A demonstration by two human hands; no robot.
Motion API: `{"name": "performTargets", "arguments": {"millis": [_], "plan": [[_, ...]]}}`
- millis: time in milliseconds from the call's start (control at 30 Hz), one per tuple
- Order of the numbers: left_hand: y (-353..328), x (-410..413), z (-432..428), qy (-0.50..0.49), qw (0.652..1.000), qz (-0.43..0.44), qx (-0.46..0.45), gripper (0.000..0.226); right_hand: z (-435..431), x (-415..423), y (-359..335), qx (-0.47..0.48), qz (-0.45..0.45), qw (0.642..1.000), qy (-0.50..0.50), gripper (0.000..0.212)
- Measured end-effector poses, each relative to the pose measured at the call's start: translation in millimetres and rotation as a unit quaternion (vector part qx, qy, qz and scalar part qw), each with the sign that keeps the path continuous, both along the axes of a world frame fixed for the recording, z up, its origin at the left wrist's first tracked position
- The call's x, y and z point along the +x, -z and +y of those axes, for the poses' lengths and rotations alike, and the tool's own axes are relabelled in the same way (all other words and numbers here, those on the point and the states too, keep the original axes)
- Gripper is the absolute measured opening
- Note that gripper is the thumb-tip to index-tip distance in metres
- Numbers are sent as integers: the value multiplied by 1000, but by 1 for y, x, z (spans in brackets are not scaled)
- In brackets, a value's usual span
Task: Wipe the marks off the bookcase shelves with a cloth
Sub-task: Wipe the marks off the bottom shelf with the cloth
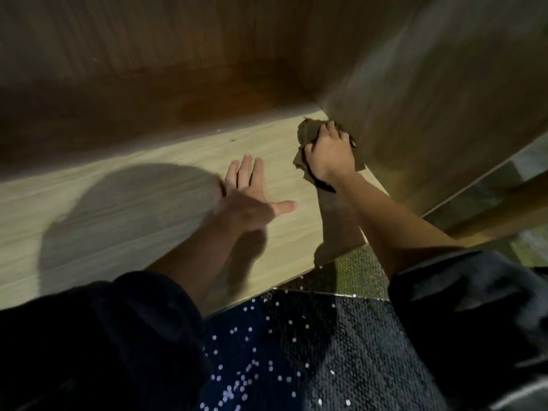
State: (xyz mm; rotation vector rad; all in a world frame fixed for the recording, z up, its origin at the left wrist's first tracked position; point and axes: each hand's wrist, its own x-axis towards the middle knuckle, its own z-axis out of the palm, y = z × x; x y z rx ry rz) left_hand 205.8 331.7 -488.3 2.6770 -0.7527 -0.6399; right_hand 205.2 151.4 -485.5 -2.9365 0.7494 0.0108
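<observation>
Shelf surface: pale wood-grain shelf board (148, 179) of a bookcase compartment, lit at the front and in shadow toward the back panel (148, 69).
Right fingers: the fingers (329, 129) are curled over a bunched brown cloth (308, 133) and grip it.
Cloth position: on the shelf board in the right rear corner, touching the right side panel (430, 114). A loose flap trails under the wrist.
Right hand: the right hand (330, 152) bears down on the cloth, with the forearm running along the side panel.
Left fingers: the fingers (246, 170) are straight and spread and hold nothing.
Left hand: the left hand (252, 200) rests flat on the board, near the cloth but apart from it.
Possible marks: small dark specks (232, 140) lie left of the cloth. Blur prevents confirmation.
Risk, missed seam: the bunched cloth gives a small contact patch, so the corner joint is likely to be skipped.
Risk, missed specks: they lie outside the cloth's present position and need a stroke to the left.
Risk, fresh prints: the flat left palm may smear the board.
Risk, trailing flap: it may fold under and drag grit.
Compartment contents: only the cloth and both hands show within it.
</observation>
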Motion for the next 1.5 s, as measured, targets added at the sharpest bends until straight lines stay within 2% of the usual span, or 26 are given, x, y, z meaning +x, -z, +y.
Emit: {"name": "performTargets", "arguments": {"millis": [133, 233, 300, 367, 500, 667, 800, 867, 967, 1000, 1067, 1133, 1200, 1267, 1300, 1367, 1433, 1500], "plan": [[-7, 6, -2, -5, 998, 60, -7, 105, -2, 27, -5, 34, -32, 997, -55, 48], [-4, 9, -1, 8, 998, 69, 0, 105, 5, 4, -4, 37, -45, 983, -172, 48], [-2, 10, 0, 15, 998, 64, -4, 106, -1, -22, 0, 53, -61, 974, -210, 48], [-1, 9, 0, 17, 998, 54, -2, 107, -13, -27, -2, 48, -67, 980, -183, 47], [-1, 7, -1, 6, 999, 53, 6, 106, 1, 18, -8, 30, -51, 993, -105, 45], [-4, 6, 0, 3, 999, 50, 10, 106, 3, 4, 5, 50, -53, 983, -168, 46], [-6, 6, 1, 2, 999, 49, 9, 105, -6, 22, -9, 35, -56, 995, -70, 42], [-6, 6, 0, 1, 999, 52, 10, 105, 12, 20, -9, 26, -57, 994, -92, 42], [-7, 3, 1, 7, 999, 44, 2, 105, 15, 1, 9, 72, -79, 981, -164, 44], [-7, 3, 2, 4, 999, 43, -1, 105, 9, 1, 7, 87, -86, 981, -149, 44], [-8, 4, 1, 8, 999, 47, 0, 105, -5, 13, 1, 101, -84, 990, -57, 44], [-8, 5, 1, 7, 999, 44, 6, 106, 5, 22, -7, 62, -64, 996, -21, 43], [-8, 4, -1, 2, 999, 49, 5, 107, 29, 14, -4, 36, -76, 994, -70, 43], [-8, 4, 0, 1, 999, 46, 2, 107, 38, 1, 8, 64, -98, 984, -132, 44], [-8, 3, 0, 2, 999, 47, 3, 107, 32, -5, 10, 83, -102, 982, -134, 44], [-8, 3, -1, -1, 999, 50, 2, 108, 15, 2, 3, 106, -104, 986, -73, 42], [-6, 5, -2, -9, 999, 53, 2, 110, 6, 17, -5, 73, -83, 994, -20, 43], [-5, 5, -1, -12, 997, 72, -21, 109, 14, 19, -5, 14, -57, 998, -21, 43]]}}
